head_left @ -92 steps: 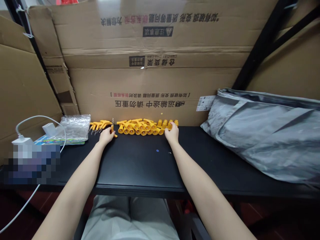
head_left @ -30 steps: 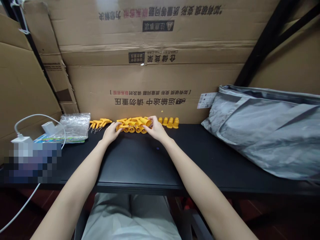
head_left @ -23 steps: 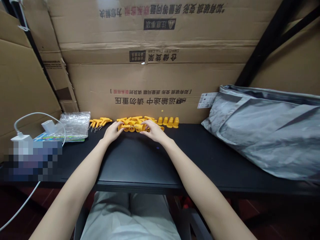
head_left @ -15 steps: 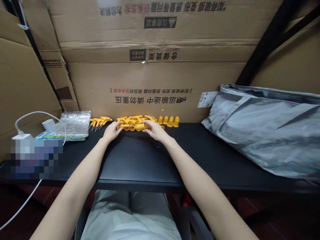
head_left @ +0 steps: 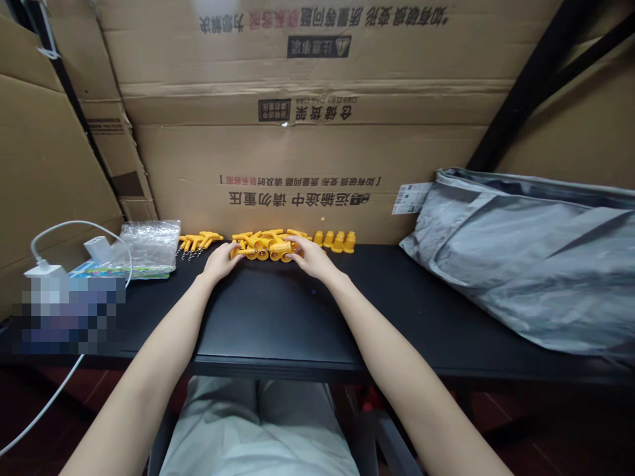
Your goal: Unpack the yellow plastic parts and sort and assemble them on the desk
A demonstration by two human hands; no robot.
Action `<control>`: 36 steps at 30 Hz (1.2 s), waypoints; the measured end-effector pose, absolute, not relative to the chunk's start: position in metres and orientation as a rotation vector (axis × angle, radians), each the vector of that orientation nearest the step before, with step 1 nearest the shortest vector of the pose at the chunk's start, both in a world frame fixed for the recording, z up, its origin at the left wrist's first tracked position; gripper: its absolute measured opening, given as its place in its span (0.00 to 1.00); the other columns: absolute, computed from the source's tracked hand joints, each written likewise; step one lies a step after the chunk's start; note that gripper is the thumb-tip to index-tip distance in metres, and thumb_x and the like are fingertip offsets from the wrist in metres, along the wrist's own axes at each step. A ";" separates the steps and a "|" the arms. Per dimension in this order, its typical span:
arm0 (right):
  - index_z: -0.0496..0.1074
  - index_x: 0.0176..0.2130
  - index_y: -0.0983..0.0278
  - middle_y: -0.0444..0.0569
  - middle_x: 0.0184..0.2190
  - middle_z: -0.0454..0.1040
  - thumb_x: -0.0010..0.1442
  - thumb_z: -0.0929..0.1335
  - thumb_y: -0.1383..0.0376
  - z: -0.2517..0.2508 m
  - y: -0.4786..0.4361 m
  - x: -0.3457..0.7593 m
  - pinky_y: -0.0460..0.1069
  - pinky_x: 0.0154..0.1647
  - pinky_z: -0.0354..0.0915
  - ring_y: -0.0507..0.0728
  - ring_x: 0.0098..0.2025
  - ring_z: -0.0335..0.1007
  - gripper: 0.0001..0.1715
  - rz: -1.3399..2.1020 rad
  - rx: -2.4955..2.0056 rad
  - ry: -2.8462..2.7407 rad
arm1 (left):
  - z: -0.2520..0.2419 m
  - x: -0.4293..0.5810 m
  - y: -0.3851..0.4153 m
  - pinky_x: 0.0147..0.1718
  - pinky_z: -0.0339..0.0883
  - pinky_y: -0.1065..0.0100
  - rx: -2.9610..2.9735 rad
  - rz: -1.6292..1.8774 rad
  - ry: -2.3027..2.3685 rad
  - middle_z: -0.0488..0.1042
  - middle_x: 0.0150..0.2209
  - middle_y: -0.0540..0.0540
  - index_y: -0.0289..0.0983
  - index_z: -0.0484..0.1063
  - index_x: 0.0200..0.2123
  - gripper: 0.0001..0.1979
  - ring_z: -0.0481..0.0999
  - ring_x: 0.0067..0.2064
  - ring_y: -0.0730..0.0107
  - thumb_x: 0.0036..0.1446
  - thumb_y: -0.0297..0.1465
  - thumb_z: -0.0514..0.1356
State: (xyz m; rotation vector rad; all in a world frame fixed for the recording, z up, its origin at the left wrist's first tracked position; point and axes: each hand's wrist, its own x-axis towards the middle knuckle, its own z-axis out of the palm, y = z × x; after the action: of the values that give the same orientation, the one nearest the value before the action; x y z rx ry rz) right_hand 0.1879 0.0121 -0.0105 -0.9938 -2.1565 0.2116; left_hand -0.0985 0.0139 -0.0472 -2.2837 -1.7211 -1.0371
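My left hand (head_left: 221, 260) is closed on a yellow corkscrew handle (head_left: 240, 252), whose metal spiral points right. A yellow cup-shaped piece (head_left: 281, 247) is pinched in the fingers of my right hand (head_left: 311, 256), a short gap away from the spiral. Behind and between the hands lies a pile of yellow handles and cups (head_left: 272, 234) by the cardboard. Several yellow handles with metal spirals (head_left: 201, 239) lie left of my left hand. Several yellow cups (head_left: 338, 240) stand upright to the right of my right hand.
A grey bag (head_left: 526, 258) fills the table's right side. At left are a clear plastic packet (head_left: 150, 246), a white charger (head_left: 47, 281) with a cable, and a blurred item. Cardboard (head_left: 297, 152) rises behind the black table (head_left: 278, 317).
The cup in my right hand has moved slightly right, away from the corkscrew in my left hand, so the spiral shows between them. My left hand has hardly moved.
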 end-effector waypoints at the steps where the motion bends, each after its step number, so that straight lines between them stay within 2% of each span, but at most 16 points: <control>1: 0.69 0.56 0.63 0.54 0.46 0.76 0.57 0.69 0.70 -0.011 0.012 0.188 0.58 0.48 0.68 0.56 0.36 0.72 0.27 0.221 -0.984 -2.161 | -0.047 -0.098 0.014 0.46 0.68 0.64 -2.286 -1.032 -1.721 0.77 0.42 0.45 0.40 0.74 0.45 0.13 0.75 0.44 0.63 0.58 0.36 0.59; 6: 0.70 0.56 0.62 0.55 0.50 0.75 0.57 0.69 0.70 -0.015 0.012 0.184 0.57 0.47 0.68 0.55 0.35 0.72 0.26 0.281 -0.907 -2.204 | -0.041 -0.088 0.008 0.44 0.68 0.65 -2.340 -0.984 -1.667 0.76 0.41 0.45 0.40 0.73 0.47 0.14 0.75 0.42 0.64 0.58 0.37 0.59; 10: 0.70 0.56 0.61 0.53 0.45 0.76 0.58 0.69 0.67 -0.017 0.010 0.181 0.55 0.45 0.68 0.55 0.34 0.72 0.26 0.339 -0.883 -2.223 | -0.037 -0.076 0.002 0.43 0.68 0.66 -2.368 -0.927 -1.631 0.75 0.40 0.44 0.40 0.75 0.46 0.14 0.76 0.42 0.63 0.59 0.37 0.59; 14: 0.70 0.57 0.66 0.53 0.39 0.76 0.59 0.70 0.65 -0.016 0.009 0.183 0.54 0.42 0.67 0.54 0.32 0.70 0.26 0.386 -0.929 -2.227 | -0.033 -0.072 -0.003 0.43 0.68 0.66 -2.346 -0.868 -1.640 0.75 0.42 0.44 0.41 0.75 0.46 0.14 0.76 0.43 0.63 0.59 0.38 0.59; 21: 0.71 0.53 0.68 0.47 0.29 0.71 0.58 0.70 0.62 -0.011 0.007 0.183 0.51 0.35 0.64 0.53 0.28 0.65 0.24 0.372 -1.010 -2.185 | -0.025 -0.072 -0.007 0.43 0.68 0.67 -2.339 -0.852 -1.623 0.76 0.42 0.44 0.40 0.75 0.46 0.14 0.76 0.42 0.64 0.59 0.37 0.58; 26: 0.70 0.53 0.68 0.47 0.31 0.72 0.57 0.70 0.65 -0.010 0.007 0.184 0.51 0.37 0.64 0.54 0.29 0.66 0.24 0.440 -0.969 -2.197 | -0.025 -0.070 -0.008 0.44 0.68 0.66 -2.375 -0.845 -1.610 0.77 0.44 0.43 0.39 0.76 0.46 0.14 0.77 0.43 0.62 0.59 0.36 0.59; 29: 0.70 0.52 0.67 0.48 0.33 0.73 0.56 0.70 0.67 -0.010 0.007 0.184 0.51 0.39 0.65 0.53 0.30 0.68 0.24 0.457 -0.930 -2.209 | -0.026 -0.069 -0.007 0.45 0.68 0.66 -2.422 -0.843 -1.593 0.78 0.41 0.44 0.40 0.76 0.45 0.13 0.77 0.42 0.63 0.59 0.37 0.59; 32: 0.72 0.49 0.66 0.48 0.32 0.74 0.56 0.71 0.61 -0.009 0.005 0.182 0.51 0.36 0.65 0.53 0.28 0.68 0.21 0.468 -0.944 -2.196 | -0.025 -0.070 -0.007 0.45 0.68 0.66 -2.423 -0.850 -1.582 0.78 0.40 0.44 0.39 0.76 0.45 0.13 0.77 0.42 0.63 0.59 0.36 0.58; 34: 0.73 0.43 0.66 0.48 0.31 0.75 0.59 0.69 0.55 -0.008 0.003 0.181 0.50 0.32 0.65 0.52 0.24 0.67 0.19 0.545 -0.957 -2.191 | -0.024 -0.070 -0.008 0.44 0.68 0.67 -2.392 -0.853 -1.570 0.77 0.41 0.44 0.40 0.76 0.45 0.13 0.77 0.43 0.63 0.59 0.36 0.58; 36: 0.73 0.35 0.66 0.48 0.28 0.76 0.61 0.65 0.47 -0.007 0.001 0.180 0.49 0.29 0.65 0.51 0.21 0.66 0.24 0.657 -0.958 -2.174 | -0.022 -0.069 -0.009 0.42 0.68 0.68 -2.369 -0.854 -1.554 0.76 0.42 0.46 0.41 0.76 0.46 0.14 0.76 0.42 0.65 0.59 0.37 0.58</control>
State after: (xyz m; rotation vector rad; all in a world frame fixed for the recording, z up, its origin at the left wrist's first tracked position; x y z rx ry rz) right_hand 0.1796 0.0011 -0.0066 -0.9575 -2.1736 0.6568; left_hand -0.0695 -0.0090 -0.0223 -2.3693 -1.5543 -0.8540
